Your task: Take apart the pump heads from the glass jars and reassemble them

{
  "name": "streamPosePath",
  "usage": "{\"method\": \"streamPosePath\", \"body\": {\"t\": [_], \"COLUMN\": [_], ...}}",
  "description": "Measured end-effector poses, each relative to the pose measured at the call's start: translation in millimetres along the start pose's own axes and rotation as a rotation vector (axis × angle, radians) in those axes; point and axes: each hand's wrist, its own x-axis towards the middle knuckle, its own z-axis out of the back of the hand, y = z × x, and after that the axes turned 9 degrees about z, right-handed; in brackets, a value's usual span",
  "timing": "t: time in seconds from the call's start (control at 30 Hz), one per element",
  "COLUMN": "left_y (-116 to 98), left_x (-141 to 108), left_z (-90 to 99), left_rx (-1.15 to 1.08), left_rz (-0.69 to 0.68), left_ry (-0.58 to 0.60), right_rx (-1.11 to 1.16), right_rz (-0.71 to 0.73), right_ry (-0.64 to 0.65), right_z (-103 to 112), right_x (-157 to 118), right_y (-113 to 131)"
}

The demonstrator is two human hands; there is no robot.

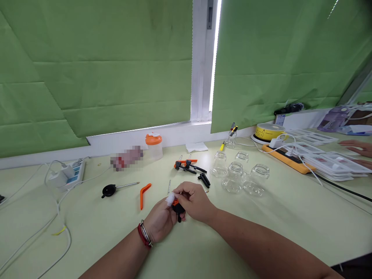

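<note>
My left hand, with bracelets at its wrist, is closed around a black-and-orange part with a rounded black body and a small tab. A small whitish piece pokes out at its upper left. Fingers of my right hand pinch the top of the same part and hide much of it. Beyond the hands lie a thin metal rod, some black pieces and orange-and-black assemblies. On the left are an orange bent piece and a black round part with a metal rod.
Several clear glass jars stand right of the hands. An orange-lidded cup and folded white paper are at the back. A power strip trails cables leftward. At far right, another person's hand is by white trays.
</note>
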Motion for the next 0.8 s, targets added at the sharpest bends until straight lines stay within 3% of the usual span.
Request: {"method": "streamPosePath", "body": {"t": [0.23, 0.57, 0.8], "left_y": [-1, -2, -1], "left_x": [-1, -1, 1], "left_z": [-3.1, -2.6, 0.3], "left_rx": [0.000, -0.003, -0.049], "left_rz": [0.005, 0.026, 0.038], "left_ry": [0.004, 0.007, 0.002], "right_rx": [-0.209, -0.232, -0.386], "right_rz": [0.138, 0.109, 0.160], "right_ry": [0.027, 0.081, 0.185], "right_z": [3, 5, 9], "right_x": [0, 1, 3], "right_y": [1, -4, 9]}}
